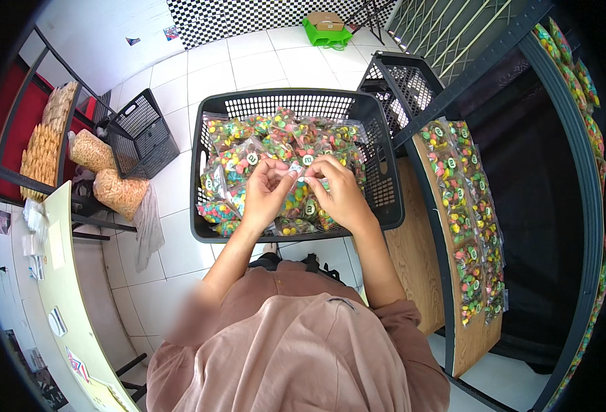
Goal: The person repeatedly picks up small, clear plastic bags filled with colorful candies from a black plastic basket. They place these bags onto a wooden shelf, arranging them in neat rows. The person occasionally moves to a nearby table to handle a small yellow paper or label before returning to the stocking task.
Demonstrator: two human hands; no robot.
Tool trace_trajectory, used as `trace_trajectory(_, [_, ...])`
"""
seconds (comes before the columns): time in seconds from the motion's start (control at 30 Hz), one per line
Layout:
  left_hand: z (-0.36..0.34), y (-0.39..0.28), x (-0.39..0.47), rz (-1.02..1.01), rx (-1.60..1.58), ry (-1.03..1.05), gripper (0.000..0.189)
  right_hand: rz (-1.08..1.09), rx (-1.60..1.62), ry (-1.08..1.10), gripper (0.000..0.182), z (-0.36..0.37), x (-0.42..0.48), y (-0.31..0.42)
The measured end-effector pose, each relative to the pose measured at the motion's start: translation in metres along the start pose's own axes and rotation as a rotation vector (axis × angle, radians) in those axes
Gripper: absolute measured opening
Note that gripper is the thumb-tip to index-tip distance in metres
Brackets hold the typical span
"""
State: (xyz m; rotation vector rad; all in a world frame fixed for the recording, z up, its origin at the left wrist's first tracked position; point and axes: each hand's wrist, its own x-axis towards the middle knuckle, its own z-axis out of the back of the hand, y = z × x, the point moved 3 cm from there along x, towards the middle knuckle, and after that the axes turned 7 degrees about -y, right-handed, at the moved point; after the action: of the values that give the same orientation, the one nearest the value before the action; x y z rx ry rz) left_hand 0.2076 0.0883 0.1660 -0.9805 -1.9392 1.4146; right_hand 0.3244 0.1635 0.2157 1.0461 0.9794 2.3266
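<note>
Between my two hands is the top of a small clear plastic bag of colourful candies (296, 198), over the basket. My left hand (268, 194) pinches the bag's upper edge with thumb and fingers. On the other side, my right hand (343, 194) grips the same edge close by, near a small white spot. Beneath them a large black plastic basket (391, 211) holds many similar candy bags (236, 149), some with a round label bearing a mark. My fingers hide part of the bag's top.
A wooden shelf (475, 350) on the right bears rows of candy bags (451, 165), behind a dark metal post (467, 77). Black crates stand at left (146, 136) and back right (406, 77). Big snack sacks (120, 190) lie beside a pale table (69, 288). A green bag (328, 37) holds a carton.
</note>
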Motion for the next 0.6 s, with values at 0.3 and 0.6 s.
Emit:
trace_trajectory(0.3, [-0.0016, -0.0013, -0.0003, 0.008, -0.036, 0.017, 0.014, -0.02, -0.042, 0.019, 0.009, -0.0025, -0.0005, -0.0003])
trace_trajectory(0.6, [0.0013, 0.0009, 0.0045, 0.117, -0.053, 0.112, 0.021, -0.013, -0.051, -0.054, 0.015, 0.0006, 0.0001, 0.0045])
